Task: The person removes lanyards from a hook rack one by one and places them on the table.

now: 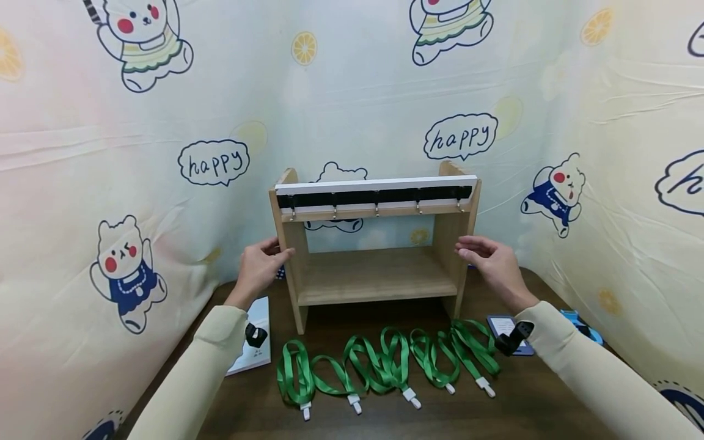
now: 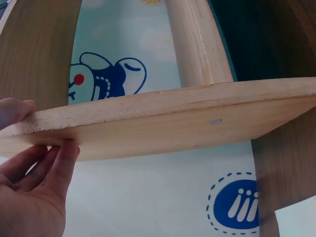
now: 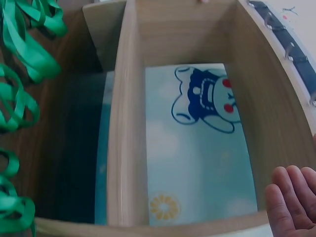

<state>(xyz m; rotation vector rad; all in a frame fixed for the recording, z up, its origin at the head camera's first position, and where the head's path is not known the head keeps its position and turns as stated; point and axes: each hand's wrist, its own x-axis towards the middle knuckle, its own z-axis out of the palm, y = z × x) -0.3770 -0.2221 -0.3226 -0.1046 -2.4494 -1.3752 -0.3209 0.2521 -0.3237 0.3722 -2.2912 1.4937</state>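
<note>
A small wooden shelf rack (image 1: 379, 276) stands on the table, its upper rail carrying a black strip (image 1: 352, 197) with several metal hooks. At its left side panel (image 2: 163, 123), my left hand (image 1: 260, 269) pinches the board, thumb on one face and fingers on the other. My right hand (image 1: 495, 266) is beside the right side panel (image 1: 447, 244), its fingers fairly straight and holding nothing; in the right wrist view those fingers (image 3: 291, 197) show at the lower right. In front of the rack, several green lanyards (image 1: 385, 366) with white clips lie in a row.
On the table (image 1: 341, 421), a white booklet or box (image 1: 258, 336) lies by my left forearm. A blue-edged card (image 1: 508, 330) is near my right wrist, with a bright blue object (image 1: 583, 324) farther right. A printed cloth (image 1: 352, 104) hangs behind and around the table.
</note>
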